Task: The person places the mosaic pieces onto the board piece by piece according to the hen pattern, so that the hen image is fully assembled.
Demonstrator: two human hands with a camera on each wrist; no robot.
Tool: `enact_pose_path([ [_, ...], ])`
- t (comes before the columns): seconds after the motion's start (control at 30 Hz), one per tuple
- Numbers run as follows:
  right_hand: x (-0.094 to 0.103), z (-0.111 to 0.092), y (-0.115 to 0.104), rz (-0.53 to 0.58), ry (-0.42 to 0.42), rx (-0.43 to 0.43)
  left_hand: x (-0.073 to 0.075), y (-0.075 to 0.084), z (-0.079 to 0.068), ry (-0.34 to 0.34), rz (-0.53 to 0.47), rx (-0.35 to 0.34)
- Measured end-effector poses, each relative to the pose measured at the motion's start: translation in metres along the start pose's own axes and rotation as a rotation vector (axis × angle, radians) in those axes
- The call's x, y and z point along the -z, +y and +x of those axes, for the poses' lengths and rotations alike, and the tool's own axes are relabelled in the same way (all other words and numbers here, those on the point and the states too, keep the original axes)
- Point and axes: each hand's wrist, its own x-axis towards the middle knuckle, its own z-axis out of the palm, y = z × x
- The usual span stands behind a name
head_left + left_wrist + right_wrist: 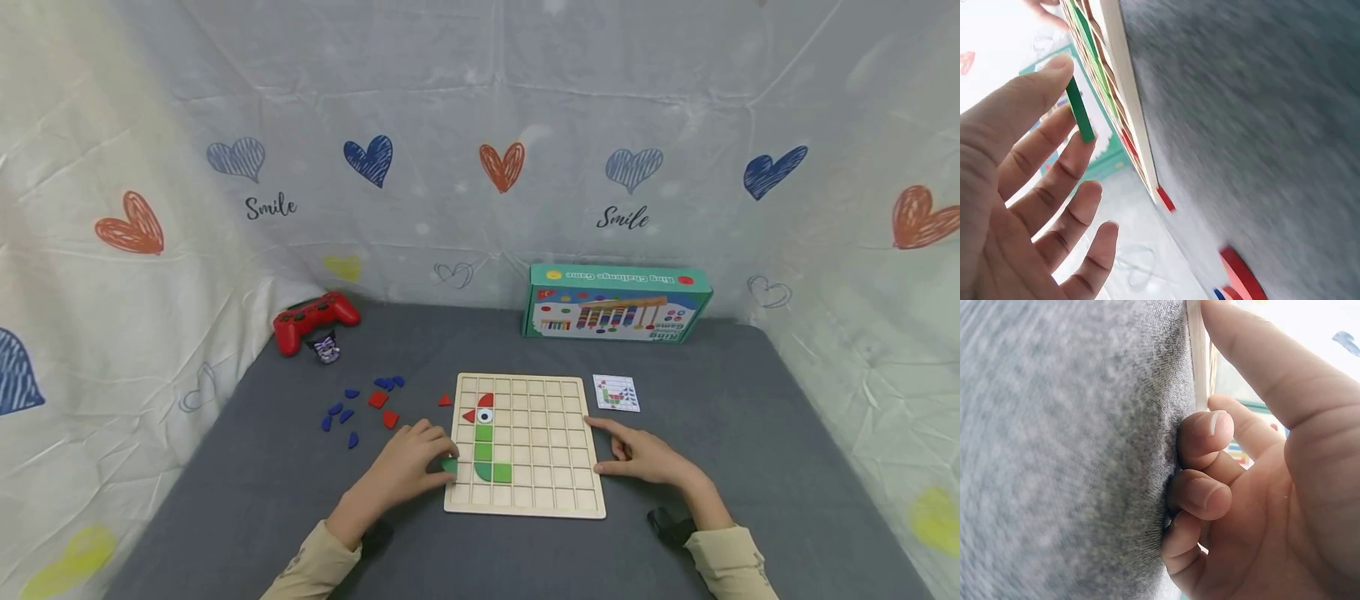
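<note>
A square wooden grid board [537, 435] lies on the dark cloth. Down its left part runs a figure of red pieces, a white eye piece [485, 415], green squares [483, 452] and a darker green rounded piece [483, 472]. At the board's left edge my left hand [408, 459] pinches a flat green piece [1080, 109] between thumb and fingertips, on edge in the left wrist view. My right hand [643, 454] touches the right edge with an outstretched index finger and thumb; its other fingers curl against the cloth.
Blue half-round pieces [346, 415] and red squares [378, 400] lie scattered left of the board, a red triangle [445, 401] nearer it. A picture card [617, 392] lies at right. Behind stand a game box [618, 304] and a red game controller [315, 321].
</note>
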Motion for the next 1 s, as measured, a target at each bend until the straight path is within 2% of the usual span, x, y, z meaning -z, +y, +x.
enact_pose_path([
  [0.2, -0.001, 0.0, 0.0, -0.006, 0.001, 0.0, -0.003, 0.012, 0.011, 0.0, -0.013, -0.023],
  [0.53, 0.0, 0.0, -0.001, -0.007, 0.006, 0.01, -0.011, 0.025, 0.028, -0.044, -0.039, -0.04],
  [1.0, 0.001, 0.0, -0.002, -0.007, 0.0, 0.006, -0.021, 0.042, 0.043, -0.027, -0.027, -0.113],
])
